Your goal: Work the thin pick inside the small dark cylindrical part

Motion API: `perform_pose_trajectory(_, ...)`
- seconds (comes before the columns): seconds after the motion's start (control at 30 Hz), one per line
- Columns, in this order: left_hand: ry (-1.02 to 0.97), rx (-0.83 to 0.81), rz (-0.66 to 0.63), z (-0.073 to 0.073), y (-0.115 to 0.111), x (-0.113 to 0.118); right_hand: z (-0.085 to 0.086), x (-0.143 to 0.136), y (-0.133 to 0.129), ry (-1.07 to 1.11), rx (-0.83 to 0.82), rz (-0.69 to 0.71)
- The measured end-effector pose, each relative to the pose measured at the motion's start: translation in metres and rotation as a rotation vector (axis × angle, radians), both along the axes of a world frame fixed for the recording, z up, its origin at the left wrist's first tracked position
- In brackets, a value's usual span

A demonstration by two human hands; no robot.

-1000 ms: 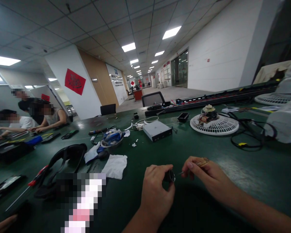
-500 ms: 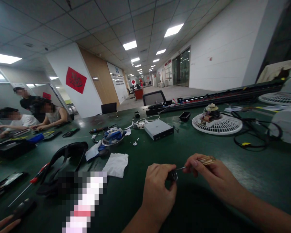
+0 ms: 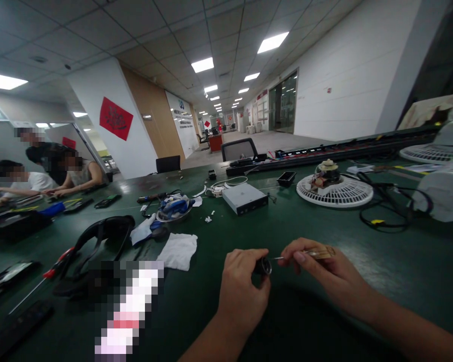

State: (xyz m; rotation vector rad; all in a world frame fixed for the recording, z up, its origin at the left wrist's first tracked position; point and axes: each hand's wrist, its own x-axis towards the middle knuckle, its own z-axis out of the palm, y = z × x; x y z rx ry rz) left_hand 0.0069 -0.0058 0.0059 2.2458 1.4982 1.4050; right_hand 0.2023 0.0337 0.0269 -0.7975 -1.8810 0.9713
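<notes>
Farther from black cylinder (image 3: pixel 263 266): screwdriver (image 3: pixel 323 253)

No text legible. Red diamond-shaped paper (image 3: pixel 116 118) on white pillar (image 3: pixel 134 158): characters too blurred to read. White wall panel (image 3: pixel 185 145): blue logo (image 3: pixel 181 104) above dark lettering (image 3: pixel 183 118), too small.

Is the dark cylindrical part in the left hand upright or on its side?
On its side: the dark cylindrical part sits in the left hand, its shiny rim facing sideways, not up.

Dim overall — bright ceiling panels (image 3: pixel 273 42)
</notes>
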Motion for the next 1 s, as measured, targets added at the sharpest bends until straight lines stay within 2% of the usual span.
perform_pose_trajectory(0.17, 0.003, -0.007, 0.021, 0.0005, 0.0000, 0.0001, 0.0030, -0.0009, 0.0016, -0.057, 0.022, -0.065)
perform_pose_trajectory(0.6, 0.020, -0.037, 0.039, 0.0006, -0.0008, -0.0008, -0.0002, -0.0003, 0.0011, -0.063, -0.020, 0.045)
perform_pose_trajectory(1.0, 0.010, -0.032, 0.025, -0.0016, 0.0003, -0.0011, -0.0006, -0.0020, 0.0017, -0.021, -0.003, 0.006)
